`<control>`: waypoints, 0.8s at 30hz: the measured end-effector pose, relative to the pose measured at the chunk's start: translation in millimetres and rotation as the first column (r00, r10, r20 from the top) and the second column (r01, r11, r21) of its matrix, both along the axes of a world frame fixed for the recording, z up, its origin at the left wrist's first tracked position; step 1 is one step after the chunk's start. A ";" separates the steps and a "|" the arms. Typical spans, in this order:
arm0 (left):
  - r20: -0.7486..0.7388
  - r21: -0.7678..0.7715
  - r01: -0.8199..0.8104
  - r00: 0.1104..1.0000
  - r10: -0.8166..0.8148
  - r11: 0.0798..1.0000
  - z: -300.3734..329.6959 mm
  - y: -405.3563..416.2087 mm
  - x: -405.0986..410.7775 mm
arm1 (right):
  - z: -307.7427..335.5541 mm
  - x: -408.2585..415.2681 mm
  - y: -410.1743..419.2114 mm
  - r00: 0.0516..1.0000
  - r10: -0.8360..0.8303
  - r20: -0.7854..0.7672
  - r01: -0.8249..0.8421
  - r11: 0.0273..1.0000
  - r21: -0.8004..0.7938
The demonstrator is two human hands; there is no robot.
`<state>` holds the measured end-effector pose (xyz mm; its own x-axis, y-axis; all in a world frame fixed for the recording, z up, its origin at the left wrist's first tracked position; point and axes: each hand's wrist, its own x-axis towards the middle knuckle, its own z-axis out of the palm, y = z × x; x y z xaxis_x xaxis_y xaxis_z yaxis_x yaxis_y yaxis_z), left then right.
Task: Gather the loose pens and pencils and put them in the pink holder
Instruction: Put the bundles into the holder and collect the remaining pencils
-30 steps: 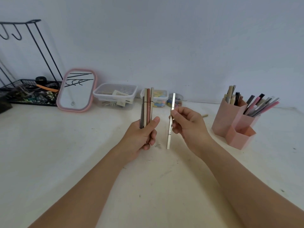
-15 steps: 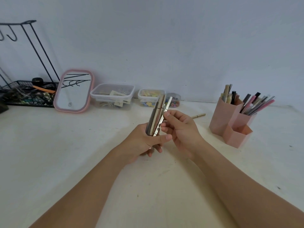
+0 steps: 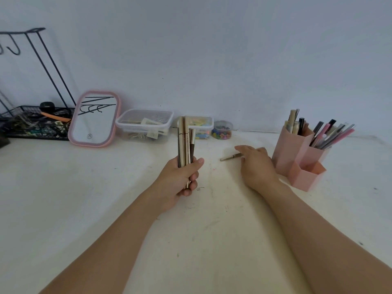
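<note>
- Your left hand (image 3: pixel 181 179) sits at the centre of the frame, fist closed around a bundle of pens (image 3: pixel 185 141) that stands upright, tips rising toward the clear boxes at the back.
- The bundle mixes brown, beige and gold-toned barrels; your thumb presses across them from the right side.
- Your right hand (image 3: pixel 254 164) lies palm down, right of centre, fingers spread loosely and reaching toward the back of the desk (image 3: pixel 84 198).
- One loose pen (image 3: pixel 230 157) lies flat on the desk, nearly level in the frame, its right end meeting your right fingertips. You cannot tell from this view whether the fingers have pinched it or only touch it.
- The pink holder (image 3: pixel 297 158) stands just right of your right hand, at the right middle of the frame. Its tall back compartments are packed with pens and pencils leaning right; the low front compartment looks unfilled.
- Along the wall behind, left to right: a black wire rack (image 3: pixel 36 126), a pink-framed mirror (image 3: pixel 95 119) leaning back, a clear lidded box (image 3: pixel 145 124), a smaller clear box (image 3: pixel 201 127) of coloured bits partly hidden by the bundle, and a small round tub (image 3: pixel 222 130).
- The desk is white and scuffed with small marks near your hands.
</note>
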<state>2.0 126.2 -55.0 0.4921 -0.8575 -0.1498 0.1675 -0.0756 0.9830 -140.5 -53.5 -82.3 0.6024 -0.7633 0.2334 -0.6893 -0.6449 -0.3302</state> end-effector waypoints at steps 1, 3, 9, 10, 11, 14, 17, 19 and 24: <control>-0.009 -0.003 0.002 1.000 -0.002 1.000 0.3 0.5 -0.3 | 0.0 1.2 -0.1 1.000 0.008 0.010 -0.008 1.000 -0.002; -0.017 -0.009 0.007 1.000 -0.007 1.000 0.9 1.1 -0.3 | 2.2 2.0 1.7 0.998 0.019 0.064 -0.019 1.000 -0.006; 0.010 -0.017 -0.001 1.000 0.001 1.000 -1.1 0.2 1.7 | 13.9 6.4 31.8 0.967 0.106 0.232 -0.091 0.993 -0.075; 0.024 -0.016 -0.003 1.000 0.003 1.000 -1.3 -0.2 1.8 | 18.1 8.8 37.8 0.925 0.110 0.364 -0.094 0.994 -0.061; 0.039 -0.017 -0.001 0.999 0.002 1.000 -2.0 -0.4 1.5 | 22.8 11.2 43.7 0.863 0.106 0.494 -0.109 0.994 -0.024; 0.081 -0.013 0.011 0.997 -0.010 1.000 -0.9 0.0 -1.5 | 38.1 15.0 60.0 0.669 0.017 0.743 -0.268 0.938 0.219; 0.081 -0.003 0.028 0.996 -0.027 1.000 1.6 1.0 -3.9 | 46.8 15.0 71.7 0.514 -0.161 0.843 -0.496 0.746 0.445; 0.096 -0.007 0.047 0.994 -0.046 0.999 2.5 1.7 -4.4 | 48.2 15.1 76.1 0.469 -0.233 0.852 -0.602 0.621 0.501; 0.136 -0.030 0.141 0.981 -0.136 0.989 1.7 4.4 -6.3 | 41.7 17.7 78.3 0.466 -0.250 0.849 -0.681 0.510 0.524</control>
<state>-4.3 130.5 -53.3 0.3811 -0.9229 -0.0554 0.0257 -0.0493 0.9985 -122.8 24.7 -40.5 0.6690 -0.7324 0.1266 0.3049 0.1150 -0.9454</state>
